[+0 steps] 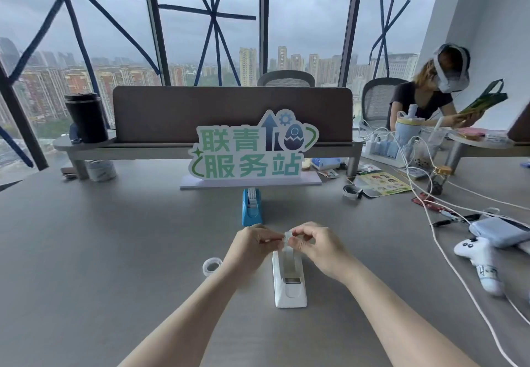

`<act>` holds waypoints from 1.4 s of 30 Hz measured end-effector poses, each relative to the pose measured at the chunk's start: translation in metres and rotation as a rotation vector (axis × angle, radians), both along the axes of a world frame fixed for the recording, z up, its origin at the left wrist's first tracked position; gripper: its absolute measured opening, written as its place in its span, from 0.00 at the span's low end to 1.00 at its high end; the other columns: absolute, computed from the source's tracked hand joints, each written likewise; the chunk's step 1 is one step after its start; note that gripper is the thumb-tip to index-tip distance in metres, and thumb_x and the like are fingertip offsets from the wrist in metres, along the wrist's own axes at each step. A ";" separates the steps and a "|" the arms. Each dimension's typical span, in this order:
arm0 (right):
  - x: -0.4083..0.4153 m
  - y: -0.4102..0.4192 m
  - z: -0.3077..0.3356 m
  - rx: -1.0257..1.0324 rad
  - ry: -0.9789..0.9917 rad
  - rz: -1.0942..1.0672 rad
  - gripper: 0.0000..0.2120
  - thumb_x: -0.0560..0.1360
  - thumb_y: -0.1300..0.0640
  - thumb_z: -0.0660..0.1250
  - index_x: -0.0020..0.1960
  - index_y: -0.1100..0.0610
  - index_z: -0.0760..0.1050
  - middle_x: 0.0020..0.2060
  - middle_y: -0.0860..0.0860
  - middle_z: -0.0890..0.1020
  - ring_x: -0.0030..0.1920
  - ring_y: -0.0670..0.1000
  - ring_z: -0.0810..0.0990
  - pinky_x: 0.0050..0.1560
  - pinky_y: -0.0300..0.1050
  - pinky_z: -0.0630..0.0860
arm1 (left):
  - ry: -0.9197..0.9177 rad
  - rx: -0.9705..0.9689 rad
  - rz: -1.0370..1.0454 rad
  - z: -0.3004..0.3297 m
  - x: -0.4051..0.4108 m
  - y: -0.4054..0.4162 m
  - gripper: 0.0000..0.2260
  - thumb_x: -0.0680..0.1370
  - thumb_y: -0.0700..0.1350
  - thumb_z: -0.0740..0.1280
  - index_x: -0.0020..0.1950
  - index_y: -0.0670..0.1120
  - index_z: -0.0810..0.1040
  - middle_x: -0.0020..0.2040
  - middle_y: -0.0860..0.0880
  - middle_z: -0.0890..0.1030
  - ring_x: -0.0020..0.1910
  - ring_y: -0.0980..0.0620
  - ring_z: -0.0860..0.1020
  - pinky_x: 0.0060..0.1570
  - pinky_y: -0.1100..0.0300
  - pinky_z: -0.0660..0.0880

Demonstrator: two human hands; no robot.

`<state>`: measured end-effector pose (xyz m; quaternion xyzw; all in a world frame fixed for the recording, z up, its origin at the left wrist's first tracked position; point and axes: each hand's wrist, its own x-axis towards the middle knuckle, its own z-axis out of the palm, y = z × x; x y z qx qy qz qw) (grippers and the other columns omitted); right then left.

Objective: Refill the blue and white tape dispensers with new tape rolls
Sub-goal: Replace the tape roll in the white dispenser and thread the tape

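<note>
The white tape dispenser [289, 283] lies lengthwise on the grey desk in front of me. Above its far end, my left hand [249, 244] and my right hand [312, 244] pinch a clear tape roll [287, 237] from both sides, held edge-on. Whether the roll rests in the dispenser's slot is hidden by my fingers. The blue tape dispenser [251, 209] stands farther back with a roll seated in it. A second clear tape roll [211, 266] lies on the desk just left of my left wrist.
A green and white sign [249, 151] stands behind the blue dispenser. White cables [447, 252], a power bank [500, 231] and a white toy [481, 263] crowd the right side. Another person [430, 99] sits at the back right. A black cup [86, 117] stands on the shelf.
</note>
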<state>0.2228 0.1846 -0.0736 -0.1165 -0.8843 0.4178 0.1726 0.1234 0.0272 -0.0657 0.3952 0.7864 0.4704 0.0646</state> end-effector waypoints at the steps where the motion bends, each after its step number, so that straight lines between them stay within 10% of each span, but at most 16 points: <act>1: -0.001 0.001 -0.002 0.003 -0.007 -0.002 0.13 0.74 0.47 0.69 0.54 0.55 0.81 0.52 0.47 0.80 0.51 0.45 0.77 0.49 0.28 0.68 | 0.020 -0.006 0.012 -0.002 -0.002 0.000 0.08 0.71 0.42 0.73 0.50 0.46 0.85 0.41 0.54 0.79 0.37 0.61 0.76 0.40 0.76 0.69; 9: -0.006 0.007 -0.006 -0.024 -0.010 -0.020 0.09 0.75 0.49 0.69 0.48 0.53 0.82 0.51 0.47 0.81 0.54 0.46 0.78 0.59 0.44 0.71 | 0.032 -0.040 0.028 -0.007 -0.006 0.010 0.09 0.70 0.42 0.74 0.49 0.48 0.85 0.43 0.50 0.80 0.37 0.57 0.77 0.40 0.73 0.69; 17: -0.006 0.002 -0.007 -0.051 -0.026 -0.046 0.10 0.75 0.47 0.68 0.45 0.52 0.83 0.47 0.47 0.82 0.49 0.47 0.79 0.51 0.40 0.72 | 0.014 -0.027 0.055 -0.012 -0.008 0.008 0.07 0.70 0.44 0.74 0.47 0.49 0.86 0.39 0.54 0.80 0.32 0.68 0.75 0.37 0.77 0.68; 42: 0.001 -0.017 -0.015 -0.161 0.031 -0.117 0.02 0.77 0.53 0.66 0.48 0.50 0.77 0.40 0.45 0.80 0.44 0.45 0.78 0.49 0.43 0.73 | -0.003 0.009 0.053 -0.016 -0.009 0.005 0.07 0.69 0.47 0.75 0.45 0.49 0.86 0.40 0.55 0.81 0.36 0.59 0.76 0.38 0.73 0.69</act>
